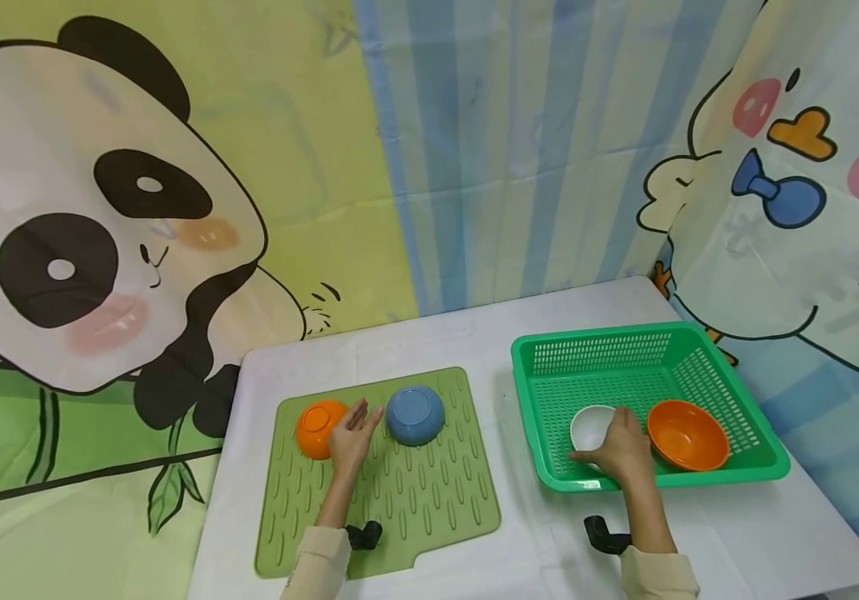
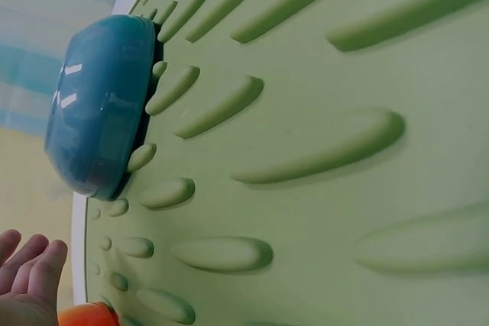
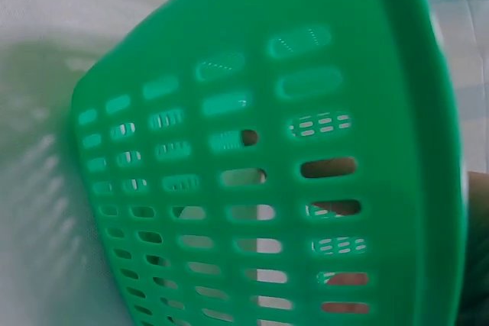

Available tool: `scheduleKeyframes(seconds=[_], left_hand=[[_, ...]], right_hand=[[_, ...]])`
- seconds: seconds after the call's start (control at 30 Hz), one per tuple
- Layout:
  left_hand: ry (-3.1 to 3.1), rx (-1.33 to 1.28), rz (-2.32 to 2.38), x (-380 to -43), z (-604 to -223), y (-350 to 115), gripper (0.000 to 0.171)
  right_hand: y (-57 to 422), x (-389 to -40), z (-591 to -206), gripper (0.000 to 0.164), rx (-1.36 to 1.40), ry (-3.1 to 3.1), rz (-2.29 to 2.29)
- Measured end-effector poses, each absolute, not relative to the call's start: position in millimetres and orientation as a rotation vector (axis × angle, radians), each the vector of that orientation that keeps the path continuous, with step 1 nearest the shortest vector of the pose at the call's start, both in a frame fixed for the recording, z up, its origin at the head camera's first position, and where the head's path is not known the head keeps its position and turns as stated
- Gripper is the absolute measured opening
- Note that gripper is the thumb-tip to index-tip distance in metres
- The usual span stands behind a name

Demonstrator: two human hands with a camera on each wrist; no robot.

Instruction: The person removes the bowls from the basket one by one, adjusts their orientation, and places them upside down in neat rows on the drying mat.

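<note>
My left hand [image 1: 352,437] is over the green drying mat [image 1: 444,508], its fingers extended beside an upside-down orange bowl [image 1: 315,432]. To its right, a blue bowl [image 1: 416,415] also rests bottom up on the mat; the left wrist view shows this blue bowl [image 2: 103,104] from the side. Inside the green plastic basket [image 1: 601,354], my right hand [image 1: 620,450] grips a white bowl [image 1: 589,427], thumb on the near left and fingers across its right side. Seen from the right wrist, the basket's slotted wall [image 3: 237,112] hides most of the white bowl and hand.
Right of the white bowl, a second orange bowl [image 1: 687,435] sits in the basket with its opening up. Mat and basket stand side by side on a white-covered table [image 1: 534,542]. Printed curtains [image 1: 474,167] hang behind the table.
</note>
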State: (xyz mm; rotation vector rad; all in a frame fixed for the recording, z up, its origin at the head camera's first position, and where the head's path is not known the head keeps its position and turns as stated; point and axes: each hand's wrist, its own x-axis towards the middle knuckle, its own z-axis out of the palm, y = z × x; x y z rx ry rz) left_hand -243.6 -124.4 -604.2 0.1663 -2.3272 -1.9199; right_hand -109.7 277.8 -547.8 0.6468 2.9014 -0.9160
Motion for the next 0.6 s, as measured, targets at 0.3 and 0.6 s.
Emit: scheduleKeyframes(seconds=[0.3, 0.6], left_hand=[[-2.306, 0.179, -1.932, -241.4, -601.8, -125.4, 0.070], [-2.280, 0.187, -1.942, -240.3, -600.5, -124.9, 0.070]], right_hand=[[275.6, -111.8, -550.6, 0.115, 0.631, 2.922, -0.844], [274.8, -110.9, -548.7, 0.112, 0.639, 2.918, -0.853]])
